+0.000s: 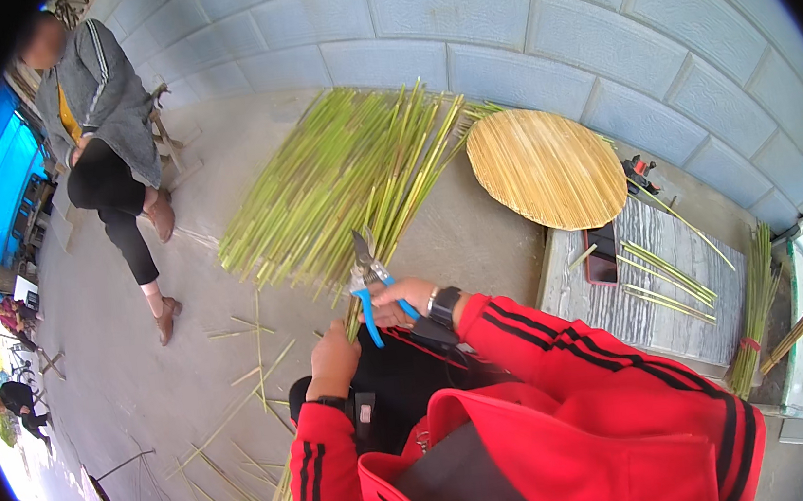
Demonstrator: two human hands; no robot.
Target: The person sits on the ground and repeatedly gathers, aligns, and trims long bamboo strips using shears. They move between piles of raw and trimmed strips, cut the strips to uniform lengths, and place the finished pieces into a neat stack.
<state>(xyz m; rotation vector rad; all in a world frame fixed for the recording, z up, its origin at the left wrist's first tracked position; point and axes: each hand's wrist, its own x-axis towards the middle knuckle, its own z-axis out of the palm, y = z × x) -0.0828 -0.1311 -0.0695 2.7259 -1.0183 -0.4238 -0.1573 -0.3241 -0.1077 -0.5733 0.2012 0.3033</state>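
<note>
My right hand point(404, 300) grips a pair of pruning shears point(370, 272) with blue handles; their dark blades point away from me and stand apart. Just left of it, my left hand point(335, 356) is closed around the near ends of some thin green stalks, which pass beside the shears. Beyond both hands a wide layer of green plant stalks point(325, 185) lies on the concrete floor. To its right is a round mat of pale, flattened stalks point(547, 169), over the far end of a grey streaked slab point(591, 304).
Cut stalks point(668, 270) and a phone point(601, 255) lie on the slab. A tied stalk bundle point(752, 316) stands at the right. Loose stalks point(235, 481) litter the floor at lower left. A seated person point(101, 113) is at upper left, and a block wall point(450, 14) runs behind.
</note>
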